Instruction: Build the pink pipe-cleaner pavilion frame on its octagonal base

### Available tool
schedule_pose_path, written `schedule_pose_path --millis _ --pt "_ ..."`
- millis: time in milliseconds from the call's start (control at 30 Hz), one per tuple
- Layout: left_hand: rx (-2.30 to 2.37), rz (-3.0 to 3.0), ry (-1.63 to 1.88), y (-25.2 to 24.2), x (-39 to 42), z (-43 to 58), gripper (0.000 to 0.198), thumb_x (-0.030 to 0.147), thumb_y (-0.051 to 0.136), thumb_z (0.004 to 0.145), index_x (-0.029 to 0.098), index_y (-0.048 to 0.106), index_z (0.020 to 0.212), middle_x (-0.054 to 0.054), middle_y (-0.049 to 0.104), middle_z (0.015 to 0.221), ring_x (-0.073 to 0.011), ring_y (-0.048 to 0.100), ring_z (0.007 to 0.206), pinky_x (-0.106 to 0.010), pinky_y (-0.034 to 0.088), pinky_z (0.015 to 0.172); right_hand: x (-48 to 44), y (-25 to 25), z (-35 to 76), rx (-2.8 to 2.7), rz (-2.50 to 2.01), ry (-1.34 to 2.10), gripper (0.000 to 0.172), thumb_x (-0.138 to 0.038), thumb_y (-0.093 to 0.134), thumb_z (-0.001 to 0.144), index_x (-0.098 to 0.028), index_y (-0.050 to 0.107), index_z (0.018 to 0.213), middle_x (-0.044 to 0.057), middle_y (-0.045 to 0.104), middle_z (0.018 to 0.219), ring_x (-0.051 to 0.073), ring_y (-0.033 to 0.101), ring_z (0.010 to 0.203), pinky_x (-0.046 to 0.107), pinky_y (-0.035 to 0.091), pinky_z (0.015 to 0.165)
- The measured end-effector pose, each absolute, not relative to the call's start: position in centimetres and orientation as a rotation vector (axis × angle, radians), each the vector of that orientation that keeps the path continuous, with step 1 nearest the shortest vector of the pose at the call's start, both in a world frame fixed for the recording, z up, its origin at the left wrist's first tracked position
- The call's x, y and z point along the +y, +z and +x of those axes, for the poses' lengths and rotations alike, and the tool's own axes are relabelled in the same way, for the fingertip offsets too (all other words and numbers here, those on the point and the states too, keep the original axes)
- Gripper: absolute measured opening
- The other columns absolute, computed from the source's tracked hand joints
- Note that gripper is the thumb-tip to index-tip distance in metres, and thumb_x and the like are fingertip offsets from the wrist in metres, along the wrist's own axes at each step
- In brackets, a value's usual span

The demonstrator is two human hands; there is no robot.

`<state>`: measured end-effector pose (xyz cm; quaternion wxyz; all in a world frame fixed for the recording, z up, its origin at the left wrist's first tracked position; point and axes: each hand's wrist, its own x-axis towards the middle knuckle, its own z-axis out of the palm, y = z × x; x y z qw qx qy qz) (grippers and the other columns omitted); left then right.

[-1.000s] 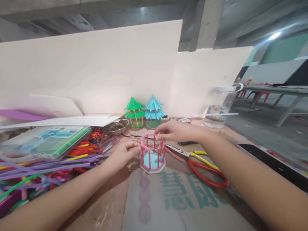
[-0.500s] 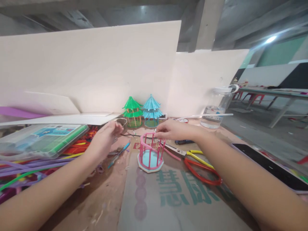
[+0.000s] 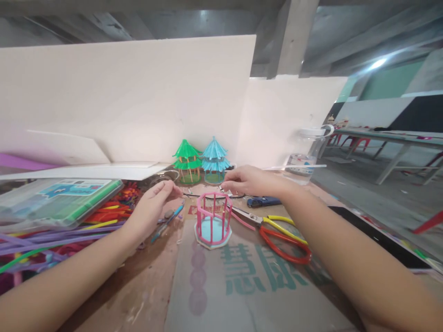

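Note:
A pink straw frame (image 3: 213, 216) on a light-blue base stands free on the cardboard mat (image 3: 249, 286), with neither hand touching it. My left hand (image 3: 154, 207) is just left of it, with fingertips pinched on one end of a thin black wire (image 3: 194, 195). Behind the frame, my right hand (image 3: 247, 181) pinches the same wire near its other end. The wire runs between the two hands, just behind the frame's top ring.
Red-and-yellow-handled scissors (image 3: 277, 230) and a blue cutter (image 3: 263, 200) lie right of the frame. Green (image 3: 187, 161) and blue (image 3: 214, 160) pavilion models stand at the back. Left: a plastic box (image 3: 58, 200) over loose coloured straws (image 3: 51, 235). Right: a water jug (image 3: 306, 157) and a black slab (image 3: 380, 235).
My left hand let go of the pink frame and moved left and up to the wire. My right hand lifted off the frame's top ring and drew back behind it.

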<state>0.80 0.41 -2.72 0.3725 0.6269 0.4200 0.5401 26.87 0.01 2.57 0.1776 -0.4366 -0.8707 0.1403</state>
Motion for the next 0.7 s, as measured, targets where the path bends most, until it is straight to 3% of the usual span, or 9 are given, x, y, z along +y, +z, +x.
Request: schedule_pose_path --millis 100,200,400,533,700 --pt "1.121 1.68 1.322 -3.8 0.7 0.9 0.041 0.058 0.057 0.078 0.02 0.057 0.064 -0.002 0.062 0.072 -0.0195 0.058 0.076 -0.031 0.048 0.076 -0.3 3.2 27.3 -2.41 -1.218 0.435 0.03 -0.041 0.048 0.087 -0.015 0.062 0.077 -0.001 0.058 0.066 0.012 0.051 0.061 0.023 0.033 0.057" --pt "1.129 1.749 1.315 -5.7 0.5 1.3 0.028 0.045 0.065 0.072 0.021 0.058 0.085 -0.001 0.063 0.08 -0.0204 0.061 0.081 -0.033 0.05 0.076 -0.9 3.8 27.5 -2.386 -1.219 0.393 0.027 -0.036 0.049 0.086 -0.014 0.064 0.08 0.0 0.06 0.066 0.012 0.051 0.061 0.023 0.034 0.058" --pt "0.946 1.999 1.125 -8.2 -0.7 1.8 0.047 0.025 0.057 0.074 0.021 0.049 0.121 -0.011 0.057 0.128 -0.0263 0.055 0.118 -0.044 0.044 0.102 -2.2 5.0 27.9 -2.373 -1.301 0.233 0.026 -0.033 0.049 0.088 -0.015 0.065 0.079 0.0 0.06 0.064 0.012 0.049 0.058 0.024 0.03 0.055" --pt "0.837 2.131 0.963 -8.2 -1.1 1.9 0.065 0.028 0.059 0.079 0.021 0.037 0.139 -0.012 0.042 0.148 -0.03 0.041 0.136 -0.046 0.036 0.113 -2.3 5.1 28.1 -2.411 -1.356 0.183 0.025 -0.031 0.05 0.089 -0.014 0.068 0.083 0.001 0.062 0.066 0.012 0.049 0.059 0.024 0.029 0.055" --pt "0.836 2.284 0.894 -8.6 -0.8 1.8 0.07 0.037 0.061 0.084 0.023 0.031 0.146 -0.01 0.038 0.151 -0.0296 0.032 0.142 -0.049 0.027 0.118 -1.5 4.3 27.7 -2.475 -1.394 0.133 0.026 -0.032 0.051 0.09 -0.015 0.071 0.089 0.004 0.068 0.075 0.013 0.053 0.063 0.024 0.03 0.056"
